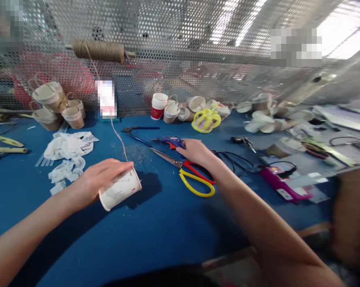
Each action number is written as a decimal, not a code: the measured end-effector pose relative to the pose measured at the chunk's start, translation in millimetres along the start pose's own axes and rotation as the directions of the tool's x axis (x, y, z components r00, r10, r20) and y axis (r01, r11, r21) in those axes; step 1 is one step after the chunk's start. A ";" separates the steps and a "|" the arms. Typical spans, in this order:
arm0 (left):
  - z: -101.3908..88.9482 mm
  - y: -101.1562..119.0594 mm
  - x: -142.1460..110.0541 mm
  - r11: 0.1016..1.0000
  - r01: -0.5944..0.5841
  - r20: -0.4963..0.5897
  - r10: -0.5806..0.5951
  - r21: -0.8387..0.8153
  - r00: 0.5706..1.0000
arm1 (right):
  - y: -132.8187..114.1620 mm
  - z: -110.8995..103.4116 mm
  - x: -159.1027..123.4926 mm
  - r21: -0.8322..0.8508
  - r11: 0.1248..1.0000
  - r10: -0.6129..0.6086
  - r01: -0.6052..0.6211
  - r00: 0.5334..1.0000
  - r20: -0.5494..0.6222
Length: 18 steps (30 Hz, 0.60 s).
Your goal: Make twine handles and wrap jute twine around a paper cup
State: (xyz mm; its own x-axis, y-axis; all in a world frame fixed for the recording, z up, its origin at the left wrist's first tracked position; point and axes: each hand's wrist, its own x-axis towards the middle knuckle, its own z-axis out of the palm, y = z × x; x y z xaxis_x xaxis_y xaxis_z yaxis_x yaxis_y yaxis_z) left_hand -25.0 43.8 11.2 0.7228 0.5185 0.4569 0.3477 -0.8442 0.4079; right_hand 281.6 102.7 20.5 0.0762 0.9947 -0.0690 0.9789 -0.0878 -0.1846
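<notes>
The left hand grasps a smooth white paper cup, a tapered cylinder tilted on its side, at 8 o'clock from the view's centre. Fibrous brown twine reaches the fingertips from 11 o'clock. Near the centre, the right hand clasps the rear of a blue plastic glue gun with an orange trigger. At the gun's 5 o'clock lie scissors: pointed metal blades, looped red and yellow handles. Crumpled white wads sit at the cup's 10 o'clock.
</notes>
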 end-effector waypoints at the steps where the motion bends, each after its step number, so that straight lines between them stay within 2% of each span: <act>1: -0.3 0.5 0.0 1.000 0.002 0.002 -0.002 0.002 1.000 | 0.8 4.0 4.8 0.010 1.000 0.005 -0.006 1.000 0.017; 6: -1.6 1.9 0.3 1.000 -0.011 -0.035 0.011 0.008 0.999 | 0.5 14.2 17.4 0.144 0.988 0.039 -0.047 0.998 0.059; 9: -4.8 1.4 1.7 1.000 0.000 -0.047 0.000 0.004 0.999 | -0.9 9.6 11.4 0.287 0.957 0.033 -0.048 0.998 0.056; 11: -7.9 0.4 2.8 1.000 0.013 -0.043 -0.013 -0.001 0.999 | -3.2 2.9 -0.4 0.412 0.911 0.012 -0.014 1.000 0.007; 12: -9.5 -0.3 3.2 1.000 0.024 -0.044 -0.024 -0.004 0.999 | -4.8 -1.4 -8.5 0.479 0.878 0.000 0.012 1.000 -0.026; 13: -11.0 -1.1 3.6 0.999 0.035 -0.045 -0.035 -0.006 0.998 | -6.9 -6.0 -18.0 0.664 0.746 -0.017 0.055 0.998 -0.064; 14: -12.4 -1.9 3.7 0.999 0.045 -0.044 -0.045 -0.008 0.998 | -9.3 -10.8 -28.6 0.786 0.614 -0.043 0.063 0.998 -0.046; 15: -13.5 -2.8 3.8 0.998 0.056 -0.043 -0.057 -0.013 0.997 | -12.0 -15.5 -39.9 0.852 0.522 -0.088 0.032 0.996 0.016; 16: -14.3 -3.6 3.8 0.997 0.072 -0.039 -0.073 -0.021 0.997 | -14.9 -19.7 -51.3 0.881 0.473 -0.136 0.016 0.989 0.055; 18: -15.1 -5.0 3.8 0.992 0.118 -0.031 -0.119 -0.049 0.992 | -20.7 -25.4 -73.0 0.894 0.442 -0.256 0.075 0.966 0.045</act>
State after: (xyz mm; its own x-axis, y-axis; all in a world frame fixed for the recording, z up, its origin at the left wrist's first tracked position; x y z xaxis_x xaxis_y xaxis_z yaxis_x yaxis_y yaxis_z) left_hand -33.1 52.0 22.9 0.6574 0.6194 0.4292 0.4008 -0.7697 0.4969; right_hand 260.6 33.3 54.2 -0.1854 0.9806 -0.0636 0.2692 -0.0116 -0.9630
